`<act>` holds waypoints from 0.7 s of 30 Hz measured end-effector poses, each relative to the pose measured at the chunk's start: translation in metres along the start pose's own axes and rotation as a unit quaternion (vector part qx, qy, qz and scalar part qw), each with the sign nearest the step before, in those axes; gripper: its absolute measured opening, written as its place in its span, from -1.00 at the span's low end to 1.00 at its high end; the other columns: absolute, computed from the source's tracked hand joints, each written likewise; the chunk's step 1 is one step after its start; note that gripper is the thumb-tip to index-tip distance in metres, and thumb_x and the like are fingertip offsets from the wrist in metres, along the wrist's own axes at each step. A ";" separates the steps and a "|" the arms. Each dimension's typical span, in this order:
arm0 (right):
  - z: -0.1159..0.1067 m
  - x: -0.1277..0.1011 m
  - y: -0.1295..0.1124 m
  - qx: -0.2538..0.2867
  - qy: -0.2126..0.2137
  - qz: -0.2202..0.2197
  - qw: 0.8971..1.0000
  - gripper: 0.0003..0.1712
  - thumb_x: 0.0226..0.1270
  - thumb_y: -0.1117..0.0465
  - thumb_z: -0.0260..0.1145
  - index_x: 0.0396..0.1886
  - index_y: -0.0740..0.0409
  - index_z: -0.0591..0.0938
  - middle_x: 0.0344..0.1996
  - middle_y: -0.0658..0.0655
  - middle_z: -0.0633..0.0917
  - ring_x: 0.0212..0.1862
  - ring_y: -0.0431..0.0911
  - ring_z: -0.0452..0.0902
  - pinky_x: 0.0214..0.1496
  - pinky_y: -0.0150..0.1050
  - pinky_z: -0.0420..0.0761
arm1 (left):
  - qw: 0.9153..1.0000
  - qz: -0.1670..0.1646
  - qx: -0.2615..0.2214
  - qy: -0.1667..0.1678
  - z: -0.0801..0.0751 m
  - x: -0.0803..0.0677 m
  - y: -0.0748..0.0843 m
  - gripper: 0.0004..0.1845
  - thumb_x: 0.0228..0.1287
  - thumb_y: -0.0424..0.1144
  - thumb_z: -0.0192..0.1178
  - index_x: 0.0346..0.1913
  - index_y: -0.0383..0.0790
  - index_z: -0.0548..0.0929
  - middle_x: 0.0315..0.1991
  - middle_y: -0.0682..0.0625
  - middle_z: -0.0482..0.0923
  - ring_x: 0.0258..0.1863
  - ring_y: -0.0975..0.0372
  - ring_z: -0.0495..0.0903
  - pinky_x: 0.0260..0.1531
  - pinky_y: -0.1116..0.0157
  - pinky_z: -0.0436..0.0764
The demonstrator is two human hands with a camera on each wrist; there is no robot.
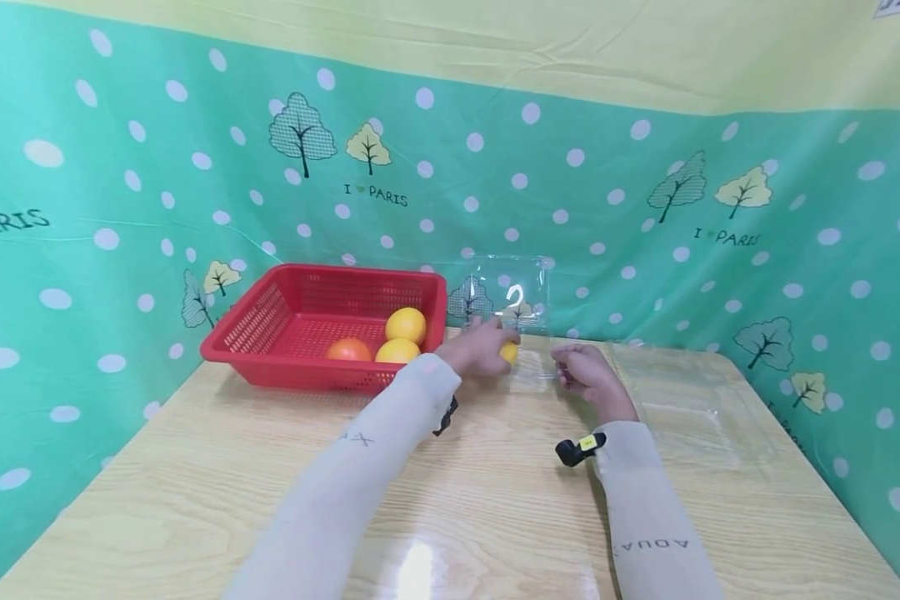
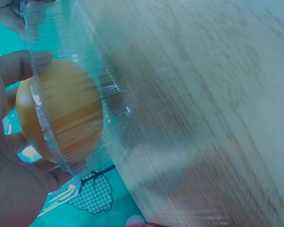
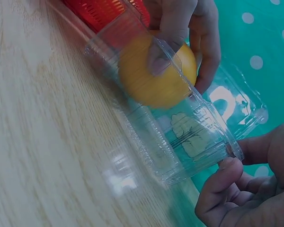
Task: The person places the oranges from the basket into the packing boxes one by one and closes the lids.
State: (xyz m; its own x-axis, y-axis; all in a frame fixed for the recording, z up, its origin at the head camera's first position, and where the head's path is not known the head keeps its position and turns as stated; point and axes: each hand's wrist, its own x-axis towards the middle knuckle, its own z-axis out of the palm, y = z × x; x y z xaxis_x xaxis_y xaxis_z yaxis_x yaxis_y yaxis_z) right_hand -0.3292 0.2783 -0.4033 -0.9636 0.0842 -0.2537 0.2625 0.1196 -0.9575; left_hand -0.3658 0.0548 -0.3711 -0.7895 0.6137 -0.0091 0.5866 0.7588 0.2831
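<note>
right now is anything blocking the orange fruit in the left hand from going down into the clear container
Nothing visible: the left hand holds the orange fruit already partly below the rim of the clear container, and the raised lid stands behind, not over it.
</note>
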 end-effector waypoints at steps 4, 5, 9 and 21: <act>0.001 0.000 -0.001 -0.008 -0.001 0.010 1.000 -0.70 0.60 0.24 0.09 0.08 0.42 0.47 -0.47 0.05 0.48 -0.49 -0.18 0.39 -0.46 -0.37 0.47 | 1.000 -0.004 -0.006 -0.010 0.002 0.000 -0.001 -0.37 0.28 -0.10 0.21 0.45 0.16 0.46 0.44 -0.07 0.28 0.48 -0.17 0.10 0.29 -0.24 0.39; 0.001 0.000 -0.001 -0.010 -0.003 0.013 1.000 -0.72 0.60 0.23 0.09 0.04 0.41 0.48 -0.47 0.06 0.48 -0.49 -0.17 0.39 -0.46 -0.36 0.47 | 1.000 -0.002 -0.006 -0.012 0.002 0.000 -0.002 -0.37 0.28 -0.12 0.21 0.45 0.14 0.46 0.45 -0.07 0.28 0.51 -0.19 0.07 0.31 -0.25 0.37; -0.001 0.000 -0.002 -0.007 -0.008 0.021 1.000 -0.79 0.60 0.25 0.08 -0.12 0.37 0.48 -0.50 0.06 0.47 -0.51 -0.16 0.39 -0.47 -0.35 0.46 | 1.000 0.004 -0.005 -0.014 0.000 0.000 0.000 -0.36 0.30 -0.15 0.21 0.47 0.11 0.45 0.46 -0.07 0.28 0.55 -0.20 0.02 0.37 -0.24 0.30; -0.005 -0.002 -0.005 0.001 0.000 0.032 0.999 -0.80 0.60 0.26 0.05 -0.08 0.38 0.45 -0.54 0.04 0.43 -0.52 -0.16 0.38 -0.47 -0.35 0.47 | 1.000 0.009 0.006 -0.014 -0.005 -0.001 0.006 -0.42 0.42 -0.06 0.16 0.48 0.10 0.44 0.53 -0.04 0.24 0.54 -0.05 0.09 0.40 -0.11 0.34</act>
State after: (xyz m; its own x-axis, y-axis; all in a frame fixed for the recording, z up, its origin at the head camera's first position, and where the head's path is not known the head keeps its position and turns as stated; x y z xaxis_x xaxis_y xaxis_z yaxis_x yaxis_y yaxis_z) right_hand -0.3281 0.2827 -0.3972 -0.9448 0.0911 -0.3147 0.3238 0.1127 -0.9394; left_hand -0.3627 0.0580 -0.3646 -0.7735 0.6331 -0.0316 0.6027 0.7499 0.2728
